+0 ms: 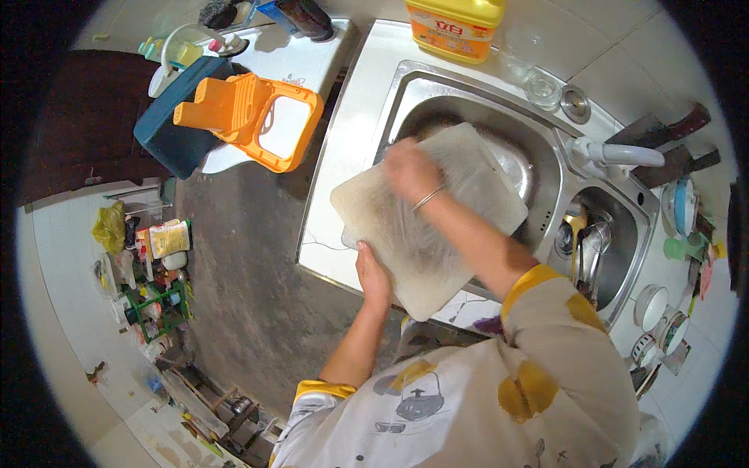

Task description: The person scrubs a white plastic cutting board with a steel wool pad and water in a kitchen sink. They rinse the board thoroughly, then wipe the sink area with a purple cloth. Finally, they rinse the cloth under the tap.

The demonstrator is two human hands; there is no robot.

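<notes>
A large pale cutting board [429, 261] with rounded corners lies tilted over the near edge of the steel sink [544, 160], covering part of the bigger basin. Its surface looks wet and streaked. My left hand [374, 274] grips the board's lower left edge, thumb on the near side. My right hand [412, 171], with a bangle at the wrist, is closed and pressed to the board's upper left part. Motion blurs its fingers, and whatever they may hold is hidden.
The smaller basin holds several utensils [591, 242]. A grey faucet [624, 154] stands beside it. Behind the sink is a yellow jug [454, 30]. Bowls [650, 307] sit at the right. An orange plastic stool [234, 113] rests on the left white surface, next to a dark blue bin [175, 125].
</notes>
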